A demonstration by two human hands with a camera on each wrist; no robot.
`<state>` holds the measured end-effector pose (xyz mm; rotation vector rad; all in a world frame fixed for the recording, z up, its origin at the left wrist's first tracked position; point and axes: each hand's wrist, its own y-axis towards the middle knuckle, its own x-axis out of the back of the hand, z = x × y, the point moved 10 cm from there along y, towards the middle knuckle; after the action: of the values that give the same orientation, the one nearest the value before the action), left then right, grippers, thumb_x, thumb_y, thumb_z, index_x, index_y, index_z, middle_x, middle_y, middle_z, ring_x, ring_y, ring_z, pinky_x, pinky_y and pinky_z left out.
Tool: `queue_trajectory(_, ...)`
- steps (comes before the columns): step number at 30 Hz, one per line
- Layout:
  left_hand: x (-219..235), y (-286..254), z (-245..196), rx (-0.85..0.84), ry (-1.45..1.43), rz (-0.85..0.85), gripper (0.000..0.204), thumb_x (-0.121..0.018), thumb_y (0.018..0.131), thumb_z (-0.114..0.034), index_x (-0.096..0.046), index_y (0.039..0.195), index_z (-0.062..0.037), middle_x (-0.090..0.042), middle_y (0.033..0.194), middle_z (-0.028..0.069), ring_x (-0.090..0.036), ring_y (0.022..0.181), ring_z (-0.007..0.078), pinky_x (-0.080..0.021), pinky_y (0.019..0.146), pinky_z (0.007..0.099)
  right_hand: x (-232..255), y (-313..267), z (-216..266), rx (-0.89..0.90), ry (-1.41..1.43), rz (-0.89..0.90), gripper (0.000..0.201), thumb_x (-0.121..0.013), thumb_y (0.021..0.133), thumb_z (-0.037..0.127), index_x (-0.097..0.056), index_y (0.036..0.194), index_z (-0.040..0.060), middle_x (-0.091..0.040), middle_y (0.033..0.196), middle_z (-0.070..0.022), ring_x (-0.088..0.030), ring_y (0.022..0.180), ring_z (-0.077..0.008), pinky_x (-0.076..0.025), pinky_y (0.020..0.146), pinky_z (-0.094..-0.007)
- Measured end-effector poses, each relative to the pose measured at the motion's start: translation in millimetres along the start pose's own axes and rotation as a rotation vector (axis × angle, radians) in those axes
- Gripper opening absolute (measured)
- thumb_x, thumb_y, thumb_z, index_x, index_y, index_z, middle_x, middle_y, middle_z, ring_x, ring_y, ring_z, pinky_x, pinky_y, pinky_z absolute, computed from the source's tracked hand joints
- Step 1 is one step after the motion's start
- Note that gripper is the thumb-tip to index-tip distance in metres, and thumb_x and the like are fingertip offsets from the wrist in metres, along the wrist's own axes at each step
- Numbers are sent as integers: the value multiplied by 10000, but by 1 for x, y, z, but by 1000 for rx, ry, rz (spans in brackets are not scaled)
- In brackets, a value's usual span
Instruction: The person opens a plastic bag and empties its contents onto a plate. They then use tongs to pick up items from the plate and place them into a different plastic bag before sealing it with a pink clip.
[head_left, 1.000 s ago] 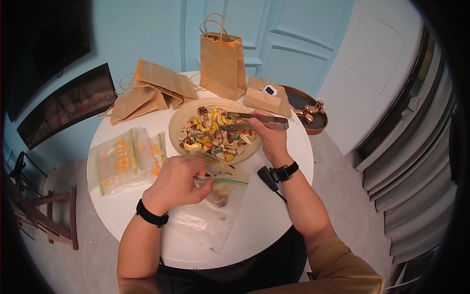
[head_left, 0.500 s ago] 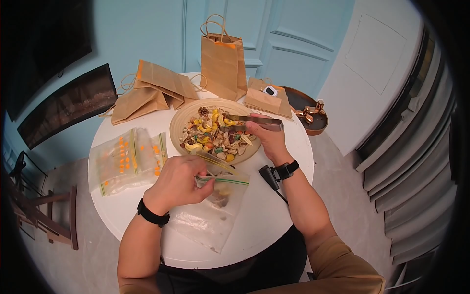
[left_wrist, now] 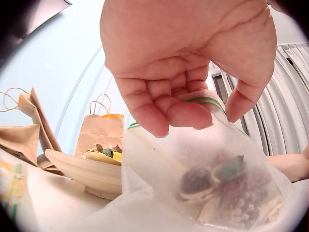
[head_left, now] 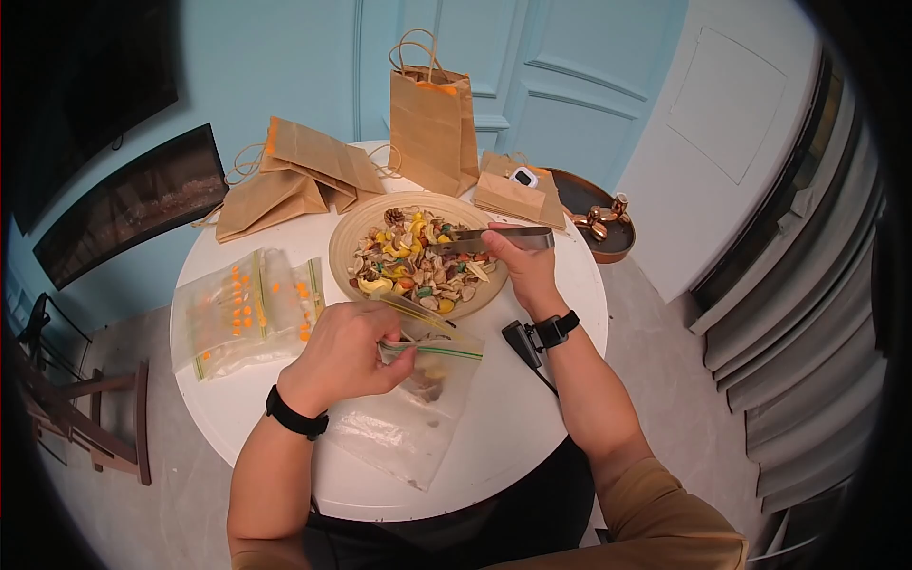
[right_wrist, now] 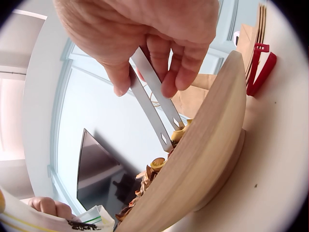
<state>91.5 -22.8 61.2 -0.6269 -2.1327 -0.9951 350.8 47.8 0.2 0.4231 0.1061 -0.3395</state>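
Note:
A wooden bowl (head_left: 347,249) (right_wrist: 212,145) of mixed dried petals, cones and pods stands mid-table. My right hand (head_left: 518,258) (right_wrist: 145,53) grips metal tongs (head_left: 494,237) (right_wrist: 154,104), their tips squeezed together down in the mix. My left hand (head_left: 347,356) (left_wrist: 193,96) pinches the green-striped rim of a clear zip bag (head_left: 418,394) (left_wrist: 212,179) and holds it up just in front of the bowl. A small heap of the mix lies in that bag.
Several filled zip bags (head_left: 242,309) lie at the table's left. Brown paper bags lie flat (head_left: 294,176) behind the bowl, and one (head_left: 429,112) stands upright. A dark tray (head_left: 598,223) with copper figures sits at the right. A black device (head_left: 521,342) lies by my right wrist.
The tongs have closed: their two arms stood apart over the bowl, now they lie together with the tips in the mix. My left hand and the bag stay put.

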Motion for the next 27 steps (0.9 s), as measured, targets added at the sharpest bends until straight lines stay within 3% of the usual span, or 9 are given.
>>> queue_trajectory(9,-1,-1,1,-3,10,3,230,-741,704,-162,-557,663,-31,-584,617,106,-597,499,262,-471,525,366,5,1,6,33,83,-48,262,-812,833,95,-673,1035,4,-711,968,-70,-671,821,-131,-569,705,-273)
queue_trajectory(12,0,-1,1,8,0,3,228,-740,704,-160,-557,664,-29,-582,614,107,-597,503,264,-472,526,367,6,1,7,30,90,-45,338,-793,859,146,-648,1148,49,-705,1044,-60,-677,881,-148,-565,703,-285)
queue_trajectory(18,0,0,1,12,-8,0,236,-741,704,-164,-554,664,-26,-581,612,112,-595,507,268,-472,529,368,6,-1,18,38,123,-49,367,-777,867,121,-622,1192,53,-701,1066,-57,-679,880,-141,-579,681,-275)
queue_trajectory(21,0,-1,3,2,7,-8,237,-742,705,-165,-554,665,-27,-583,614,113,-594,507,268,-472,530,368,10,1,17,16,153,-58,238,-778,860,83,-667,1063,26,-704,1004,-63,-680,857,-144,-584,687,-282)
queue_trajectory(27,1,-1,1,9,-7,-9,233,-743,704,-161,-555,665,-28,-583,614,112,-595,511,271,-471,530,370,7,-1,26,39,192,-46,228,-766,871,84,-664,1067,28,-703,1012,-63,-681,872,-148,-589,717,-300)
